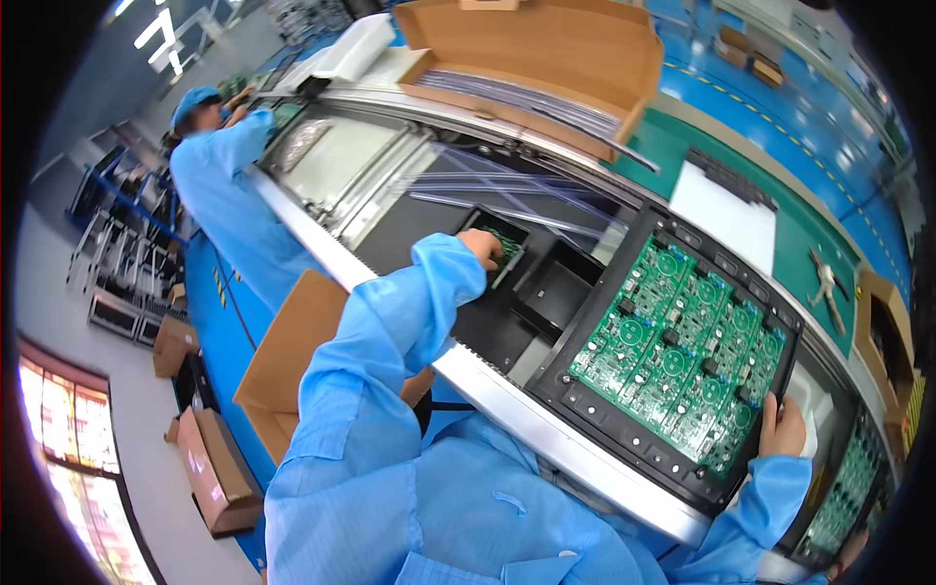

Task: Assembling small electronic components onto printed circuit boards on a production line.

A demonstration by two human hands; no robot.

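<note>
My left hand [483, 246] reaches down into a small black bin [524, 234] that holds small green parts. Its fingers are curled together, and the tips are lost among the parts, so what they pinch is hidden. With my right hand [783, 429] I grip the right edge of a black carrier frame [548, 378], thumb on top and fingers underneath. A panel of green circuit boards [673, 356], carrying several round outlines and black components, lies in the frame. Between the bin and the frame sits a second black bin [561, 288] with nothing visible inside.
A silver rail [507, 395] edges the line in front of me. Clear plastic strips [517, 185] lie beyond the bins, near an open cardboard box [546, 49]. Pliers [827, 288] rest on the green mat. Another circuit-board panel [843, 497] is at right. A person in blue [219, 175] works at left.
</note>
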